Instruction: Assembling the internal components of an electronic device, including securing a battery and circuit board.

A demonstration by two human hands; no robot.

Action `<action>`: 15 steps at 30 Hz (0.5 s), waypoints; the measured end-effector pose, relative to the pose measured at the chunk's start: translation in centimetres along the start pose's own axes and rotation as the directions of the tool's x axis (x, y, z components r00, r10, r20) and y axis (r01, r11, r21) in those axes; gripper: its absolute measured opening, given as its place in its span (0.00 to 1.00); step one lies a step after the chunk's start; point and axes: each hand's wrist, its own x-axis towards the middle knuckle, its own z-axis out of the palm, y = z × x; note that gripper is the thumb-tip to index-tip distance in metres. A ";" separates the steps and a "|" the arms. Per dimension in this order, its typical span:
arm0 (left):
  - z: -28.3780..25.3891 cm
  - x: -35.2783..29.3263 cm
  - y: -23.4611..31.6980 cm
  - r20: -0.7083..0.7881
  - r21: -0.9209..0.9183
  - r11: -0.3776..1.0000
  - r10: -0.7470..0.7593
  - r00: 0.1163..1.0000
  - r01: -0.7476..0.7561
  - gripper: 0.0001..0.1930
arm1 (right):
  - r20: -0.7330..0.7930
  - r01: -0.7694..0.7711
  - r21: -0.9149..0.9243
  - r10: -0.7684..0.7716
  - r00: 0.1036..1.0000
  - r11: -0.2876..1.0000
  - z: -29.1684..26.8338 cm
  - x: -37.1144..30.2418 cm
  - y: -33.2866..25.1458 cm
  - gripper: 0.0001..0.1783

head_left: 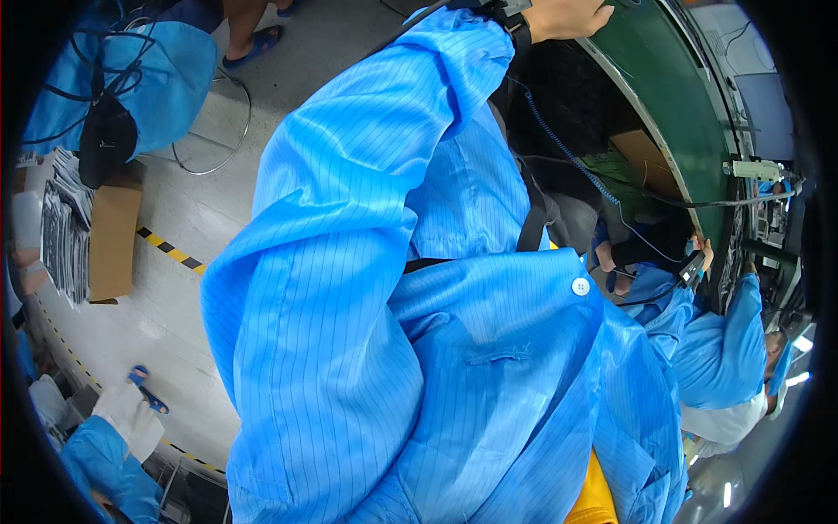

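My left arm, in a blue striped smock sleeve [332, 218], reaches up to the top edge of the view. There my left hand [563, 19] is beside the edge of a green-topped bench [650, 65]. A black strap [521, 37] with a device is on that wrist. The top edge cuts off most of the fingers, so what they hold, if anything, is hidden. My right hand is not in view. My smock front [489, 375], with a white button, fills the lower middle.
A co-worker in blue [720, 349] sits along the bench at right, one hand [705, 253] at its edge. A coiled blue cord [567, 153] hangs below the bench. An open carton [113, 240] beside stacked grey sheets [68, 231] stands at left. Another person [109, 463] is lower left.
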 end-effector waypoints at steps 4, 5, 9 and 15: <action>0.1 -0.3 0.3 -0.049 0.010 1.000 0.015 0.999 -0.014 0.12 | -0.003 0.007 -0.017 -0.007 1.000 1.000 0.3 -0.4 -0.1 0.27; 0.1 -0.5 0.3 -0.046 0.016 1.000 0.006 0.999 -0.005 0.12 | -0.002 0.007 -0.021 -0.007 1.000 1.000 0.5 -0.4 0.0 0.27; 1.0 -0.4 0.2 -0.060 0.034 0.999 -0.014 0.998 0.016 0.12 | -0.004 0.016 -0.030 -0.016 1.000 0.999 0.8 -0.2 0.0 0.26; 1.6 0.3 0.0 -0.058 0.023 0.999 -0.026 0.998 0.027 0.12 | -0.010 0.040 -0.022 -0.041 0.999 0.999 1.5 -0.1 -0.5 0.26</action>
